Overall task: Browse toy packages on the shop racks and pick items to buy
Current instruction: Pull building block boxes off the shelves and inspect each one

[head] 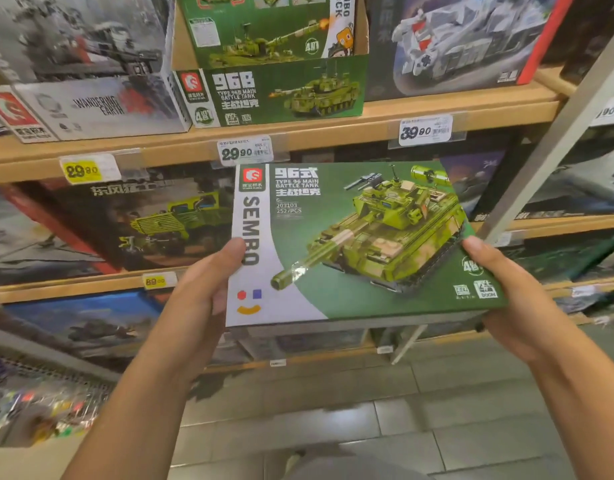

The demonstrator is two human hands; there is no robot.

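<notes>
1. Left hand gripping left edge of green tank box, thumb on its face
2. Right hand gripping right edge likewise
3. Box held near, before wooden shelf racks

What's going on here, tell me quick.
A person stands at a toy shop rack holding a green Type 96 tank box face up in both hands. The left hand grips its white left edge with the thumb on top; the right hand grips its right edge. The box is off the shelves, held in front of them. On the wooden shelf above sits a green display carton of tank sets, with a 29.90 price tag below it.
</notes>
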